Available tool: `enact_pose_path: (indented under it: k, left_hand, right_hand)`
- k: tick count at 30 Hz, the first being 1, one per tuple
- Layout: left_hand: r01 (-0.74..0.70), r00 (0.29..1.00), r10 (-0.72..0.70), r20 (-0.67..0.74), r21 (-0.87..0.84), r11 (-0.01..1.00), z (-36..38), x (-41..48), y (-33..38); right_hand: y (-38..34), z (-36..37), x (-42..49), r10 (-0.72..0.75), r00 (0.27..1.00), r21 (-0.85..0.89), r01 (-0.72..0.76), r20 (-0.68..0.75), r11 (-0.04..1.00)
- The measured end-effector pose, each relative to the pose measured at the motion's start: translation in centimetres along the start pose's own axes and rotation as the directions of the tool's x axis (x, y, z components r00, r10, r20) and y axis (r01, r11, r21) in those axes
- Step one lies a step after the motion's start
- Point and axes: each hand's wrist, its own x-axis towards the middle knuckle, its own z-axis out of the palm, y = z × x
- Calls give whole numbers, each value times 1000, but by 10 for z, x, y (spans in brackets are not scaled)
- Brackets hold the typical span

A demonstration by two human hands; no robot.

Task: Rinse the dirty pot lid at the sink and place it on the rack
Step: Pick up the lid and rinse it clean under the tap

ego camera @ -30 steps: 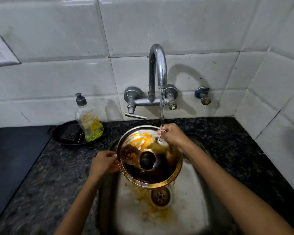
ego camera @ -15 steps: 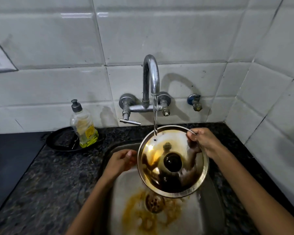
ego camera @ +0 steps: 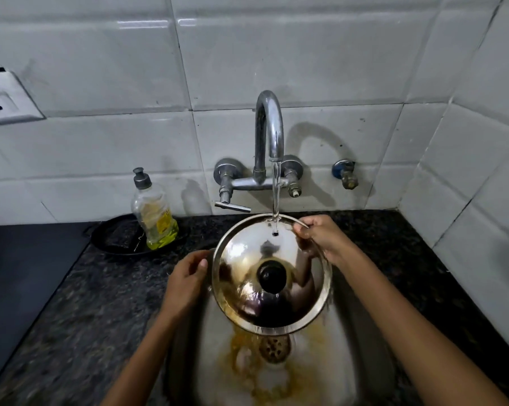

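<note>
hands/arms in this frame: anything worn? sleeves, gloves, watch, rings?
Both forearms are bare up to the frame edge, so no sleeves show. No gloves, watch or bracelet on the left hand or the right hand. No rings seen on the fingers that show; some are hidden behind the lid.

- My right hand [ego camera: 320, 238] is out ahead of me, fingers curled and pinched shut on the far right rim of the pot lid [ego camera: 247, 253].
- My right forearm runs in from the lower right, wrist bent a little.
- My left hand [ego camera: 187, 273] sits lower and to the left, thumb up, fingers curled loosely right at the lid's left edge; I can't tell whether it is gripping.
- My left forearm comes up from the bottom, bare.
</note>
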Motion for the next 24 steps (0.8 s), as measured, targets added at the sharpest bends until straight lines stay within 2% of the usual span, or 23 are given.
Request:
enact_pose_path:
  k: [5, 7, 8, 9, 10, 11, 12, 13, 15, 16, 18, 19, 21, 24]
  left_hand:
    - [70, 997, -72, 10, 132, 989, 30, 2, 2]
    - [181, 976, -185, 116, 44, 983, 41, 1, 7]
    - [347, 919, -317, 234, -97, 933, 47, 1, 12]
    - [550, 810, -434, 396, -253, 796, 51, 3, 15]
    - [708, 686, -478, 549, -351, 612, 55, 6, 17]
    - [803, 587, -479, 652, -394, 448, 59, 10, 17]
    - [849, 527, -482, 700, -403, 343, 61, 9, 21]
    - [864, 504, -493, 709, -413, 289, 64, 10, 20]
    - [841, 537, -591, 602, -434, 323, 71, 5, 14]
    - [814, 573, -643, 509, -447, 371, 72, 1, 12]
    - [749, 648, -677, 349, -455, 482, 75, -6, 1]
    - [713, 688, -655, 313, -463, 527, 76, -11, 1]
    - [651, 742, -620, 255, -494, 577, 77, -16, -1]
    - [564, 807, -554, 205, -547, 618, 83, -15, -6]
  right_hand:
    - [8, -46, -14, -10, 985, -2, 9, -174, 1000]
    - [5, -57, -24, -50, 976, -74, 35, -211, 997]
    - [1, -58, -31, -92, 973, -148, 62, -210, 987]
    - [-3, -56, -41, -151, 970, -258, 99, -191, 961]
    - [-7, -49, -51, -224, 963, -401, 149, -147, 904]
    - [-9, -39, -64, -289, 954, -544, 203, -77, 814]
    - [-8, -27, -79, -323, 946, -655, 250, 9, 713]
    - [-5, -13, -93, -330, 940, -730, 288, 91, 620]
    - [3, 10, -120, -290, 924, -794, 367, 250, 484]
    - [8, 17, -129, -242, 912, -786, 409, 332, 463]
    - [21, 30, -135, -105, 868, -703, 458, 485, 543]
    - [27, 36, -132, -60, 836, -664, 475, 546, 578]
    - [46, 49, -112, -35, 809, -653, 499, 587, 570]
    - [77, 57, -58, -40, 871, -784, 460, 490, 416]
